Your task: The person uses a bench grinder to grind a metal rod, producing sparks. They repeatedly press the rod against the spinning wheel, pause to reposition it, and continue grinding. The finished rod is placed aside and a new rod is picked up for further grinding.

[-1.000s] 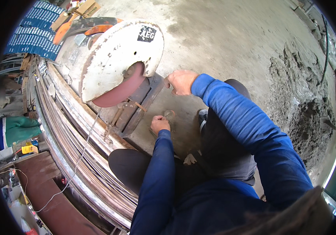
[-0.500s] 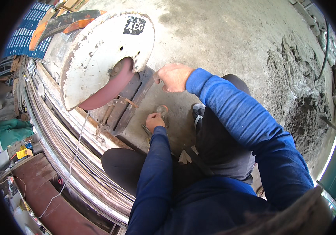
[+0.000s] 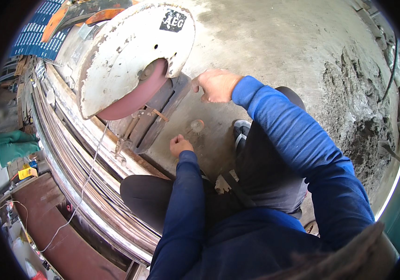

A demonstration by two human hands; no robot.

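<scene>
Black cable (image 3: 394,65) beside grey rubble (image 3: 370,147)

Open floor (image 3: 256,42) fwd of R hand (image 3: 215,86), room to pass. Saw (image 3: 116,70) w/ disc (image 3: 146,93) blocks fwd-L of L hand (image 3: 180,145); bar pile (image 3: 100,170) bounds far L. Gap btwn hands OK above small round thing (image 3: 197,125); shoe (image 3: 242,130) & L knee (image 3: 139,189) obstruct low down.

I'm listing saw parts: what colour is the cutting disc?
Dull reddish-pink disc; clearest in the head view.
</scene>
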